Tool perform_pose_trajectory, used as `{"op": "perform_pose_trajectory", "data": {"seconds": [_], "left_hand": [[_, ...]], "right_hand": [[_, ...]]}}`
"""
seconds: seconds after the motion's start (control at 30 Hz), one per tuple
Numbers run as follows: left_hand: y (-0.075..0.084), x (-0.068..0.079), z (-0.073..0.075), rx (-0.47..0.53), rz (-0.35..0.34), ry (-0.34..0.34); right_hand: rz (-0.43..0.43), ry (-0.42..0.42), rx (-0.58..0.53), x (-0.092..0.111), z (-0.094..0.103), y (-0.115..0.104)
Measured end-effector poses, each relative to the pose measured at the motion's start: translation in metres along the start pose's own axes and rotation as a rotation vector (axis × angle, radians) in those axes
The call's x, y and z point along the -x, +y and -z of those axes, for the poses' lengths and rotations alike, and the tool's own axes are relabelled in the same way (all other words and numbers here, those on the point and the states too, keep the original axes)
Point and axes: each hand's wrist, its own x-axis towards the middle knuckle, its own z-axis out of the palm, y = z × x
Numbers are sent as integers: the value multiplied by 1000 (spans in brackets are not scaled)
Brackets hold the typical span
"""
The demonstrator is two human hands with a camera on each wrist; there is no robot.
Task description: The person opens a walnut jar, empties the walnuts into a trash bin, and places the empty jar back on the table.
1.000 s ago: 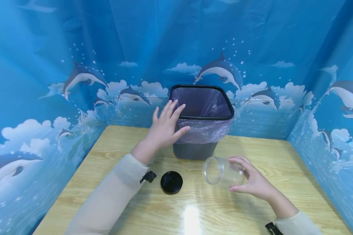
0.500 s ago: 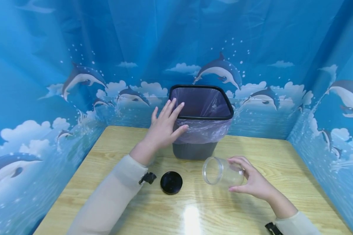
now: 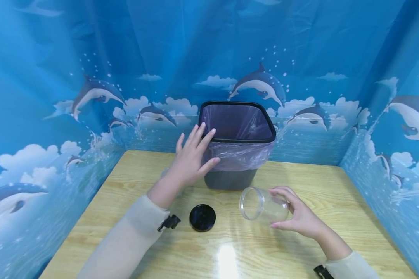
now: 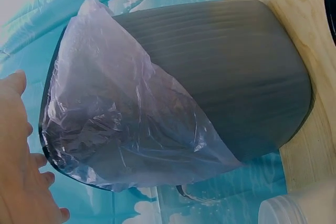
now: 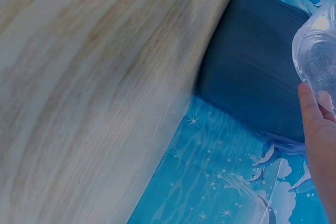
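My right hand [image 3: 302,217] grips a clear plastic jar [image 3: 270,205] by its base end, thumb below and fingers above. Lying on its side above the table, the jar has its uncapped mouth facing left. In the right wrist view, fingertips press against the jar [image 5: 320,51]. My left hand [image 3: 192,159] is spread, its fingertips overlapping the left rim of a dark trash bin [image 3: 230,180] in the head view. A thin purple bag [image 4: 126,114] lines the bin and folds over its rim. Between the forearms, a round black lid [image 3: 202,217] lies on the table.
The wooden table [image 3: 265,252] ends at a blue dolphin-printed curtain [image 3: 160,58] behind the bin, with more curtain along both sides. Something pale and see-through [image 3: 165,173] shows partly behind my left wrist.
My left hand has drawn back slightly, down and to the left along the bin's rim, fingers still spread. The right hand and jar stay in nearly the same place.
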Motion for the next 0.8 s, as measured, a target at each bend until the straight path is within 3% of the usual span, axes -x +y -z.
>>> {"op": "perform_pose_trajectory", "data": {"seconds": [0.37, 0.8], "left_hand": [[4, 17, 7, 11, -42, 24], [5, 31, 3, 30, -98, 24]], "right_hand": [[-23, 5, 8, 2, 1, -3], [-30, 22, 21, 4, 0, -3]]}}
